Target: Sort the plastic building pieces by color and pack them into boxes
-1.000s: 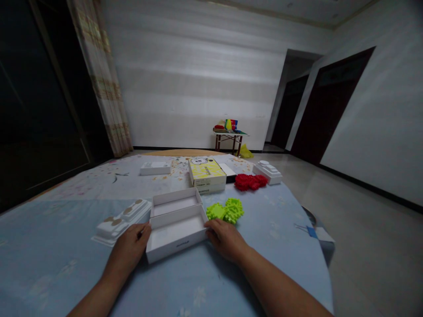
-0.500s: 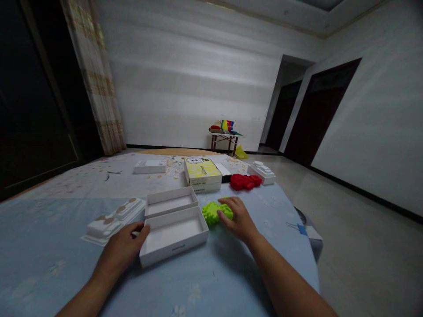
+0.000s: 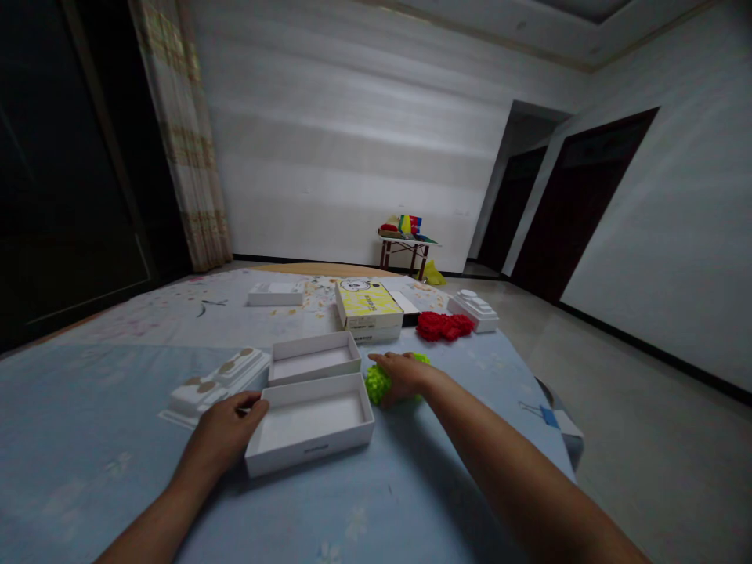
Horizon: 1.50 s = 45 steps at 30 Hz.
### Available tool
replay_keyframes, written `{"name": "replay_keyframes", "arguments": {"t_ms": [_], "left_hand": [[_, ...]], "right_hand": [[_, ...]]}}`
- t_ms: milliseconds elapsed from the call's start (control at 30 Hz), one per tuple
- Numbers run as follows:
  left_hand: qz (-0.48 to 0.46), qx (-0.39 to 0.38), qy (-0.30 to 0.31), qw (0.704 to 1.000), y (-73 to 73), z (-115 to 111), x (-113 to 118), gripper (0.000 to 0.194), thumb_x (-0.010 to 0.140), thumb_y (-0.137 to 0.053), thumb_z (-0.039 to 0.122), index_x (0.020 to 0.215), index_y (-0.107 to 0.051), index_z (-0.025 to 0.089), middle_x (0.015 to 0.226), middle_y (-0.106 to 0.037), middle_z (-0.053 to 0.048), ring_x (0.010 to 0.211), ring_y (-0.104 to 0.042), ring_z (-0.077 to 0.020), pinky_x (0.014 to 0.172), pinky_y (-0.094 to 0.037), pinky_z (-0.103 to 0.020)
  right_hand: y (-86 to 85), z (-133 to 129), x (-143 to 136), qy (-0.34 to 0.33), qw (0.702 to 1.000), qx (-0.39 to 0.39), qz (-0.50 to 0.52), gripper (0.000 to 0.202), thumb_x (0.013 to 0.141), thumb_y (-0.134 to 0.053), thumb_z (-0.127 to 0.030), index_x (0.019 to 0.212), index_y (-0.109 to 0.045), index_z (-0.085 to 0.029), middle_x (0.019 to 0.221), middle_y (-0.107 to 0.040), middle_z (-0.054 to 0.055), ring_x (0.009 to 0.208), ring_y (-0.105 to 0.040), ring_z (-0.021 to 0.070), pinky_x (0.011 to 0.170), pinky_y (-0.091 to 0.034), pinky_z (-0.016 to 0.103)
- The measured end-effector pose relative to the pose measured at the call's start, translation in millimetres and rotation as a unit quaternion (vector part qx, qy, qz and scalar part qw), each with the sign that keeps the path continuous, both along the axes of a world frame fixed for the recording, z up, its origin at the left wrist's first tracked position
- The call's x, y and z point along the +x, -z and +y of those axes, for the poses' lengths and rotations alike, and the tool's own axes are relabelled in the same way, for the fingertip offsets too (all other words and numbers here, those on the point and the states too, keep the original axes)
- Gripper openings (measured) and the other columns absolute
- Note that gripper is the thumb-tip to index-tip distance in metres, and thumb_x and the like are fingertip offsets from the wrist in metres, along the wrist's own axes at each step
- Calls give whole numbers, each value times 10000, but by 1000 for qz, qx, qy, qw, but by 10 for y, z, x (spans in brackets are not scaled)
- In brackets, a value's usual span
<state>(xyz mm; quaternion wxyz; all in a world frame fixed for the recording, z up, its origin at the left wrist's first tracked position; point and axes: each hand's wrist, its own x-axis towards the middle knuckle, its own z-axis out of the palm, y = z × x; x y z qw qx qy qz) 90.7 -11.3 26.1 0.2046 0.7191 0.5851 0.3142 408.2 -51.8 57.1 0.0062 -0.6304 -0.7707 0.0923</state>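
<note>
A shallow white box [image 3: 311, 450] stands in front of me with its inside facing up. My left hand [image 3: 226, 431] holds its left rim, thumb on the edge. A second shallow white box piece [image 3: 314, 360], maybe the lid, lies directly behind it. My right hand [image 3: 399, 376] curls over a bright lime-green crinkled bundle [image 3: 377, 384], perhaps shredded paper filler, just right of the boxes. The hand hides the middle of the bundle. Beside my left hand is a white moulded tray [image 3: 220, 380] with brownish round spots.
Farther back stand a yellow-and-white printed box [image 3: 370, 309], a red crinkled bundle [image 3: 443, 326], another white moulded tray [image 3: 475, 309] and a small white box [image 3: 276, 294]. A blue binder clip [image 3: 549, 417] sits at the table's right edge, on the blue floral tablecloth [image 3: 117, 470].
My right hand has moved left and down onto the green bundle, and its fingers have closed around it. My left hand stays on the box rim. The view has shifted slightly.
</note>
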Motion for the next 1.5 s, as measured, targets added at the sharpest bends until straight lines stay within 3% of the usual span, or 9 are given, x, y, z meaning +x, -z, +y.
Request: {"name": "replay_keyframes", "arguments": {"t_ms": [167, 433, 633, 733, 900, 1067, 1300, 1500], "left_hand": [[-8, 13, -1, 1000, 17, 1, 10, 364, 624, -502, 441, 784, -706, 185, 816, -732, -56, 761, -661, -221, 675, -494, -263], [-10, -3, -4, 1000, -5, -1, 17, 392, 611, -496, 448, 791, -699, 164, 837, -728, -76, 782, -659, -227, 693, -490, -264], [-19, 3, 10, 1000, -34, -42, 40, 353, 628, -496, 440, 776, -694, 187, 785, -727, -49, 748, -656, -219, 658, -483, -263], [-22, 1, 28, 999, -33, -92, 86, 357, 656, -481, 439, 792, -690, 185, 770, -721, -41, 735, -650, -210, 650, -473, -257], [-29, -12, 32, 999, -33, -166, 162, 363, 688, -454, 432, 812, -674, 171, 775, -711, -39, 727, -634, -195, 668, -453, -252], [-32, -1, 43, 999, -34, -188, 164, 361, 740, -392, 428, 715, -654, 181, 731, -701, -33, 724, -616, -191, 646, -424, -244], [-36, 0, 41, 999, -32, -210, 160, 369, 753, -388, 427, 716, -651, 172, 720, -690, -37, 688, -597, -181, 625, -397, -243], [-42, -4, 41, 998, -20, -201, 168, 352, 746, -398, 426, 665, -630, 175, 678, -675, -28, 651, -586, -172, 601, -388, -239]], "right_hand": [[-12, -16, 21, -23, 1000, 14, 3, 872, 552, -721, -406, 1333, -361, -266, 1205, -534, 133, 1057, -532, 307, 909, -352, 457], [-36, -80, 68, -19, 999, 26, 38, 752, 636, -676, -405, 1317, -390, -263, 1238, -526, 120, 1137, -480, 294, 957, -312, 451], [-265, -203, 53, 2, 986, 106, 127, 727, 670, -679, -339, 1323, -378, -234, 1299, -471, 111, 1198, -416, 277, 985, -296, 435], [-408, -321, -167, -41, 971, 135, 192, 725, 695, -656, -379, 1336, -350, -232, 1309, -458, 93, 1194, -424, 236, 987, -325, 383], [-442, -406, -766, -137, 969, 72, 191, 770, 670, -670, -382, 1347, -339, -225, 1287, -474, 103, 1154, -469, 235, 954, -382, 352], [-294, -230, -1133, -138, 982, -29, 126, 809, 636, -680, -372, 1351, -345, -196, 1307, -466, 138, 1160, -475, 287, 947, -398, 386], [-213, -68, -1212, -129, 975, -78, 162, 910, 568, -734, -381, 1362, -330, -193, 1292, -496, 117, 1138, -501, 274, 942, -407, 358], [-197, -156, -1136, -114, 962, -78, 237, 872, 625, -706, -409, 1372, -311, -193, 1255, -528, 117, 1087, -543, 240, 913, -426, 334]]}}
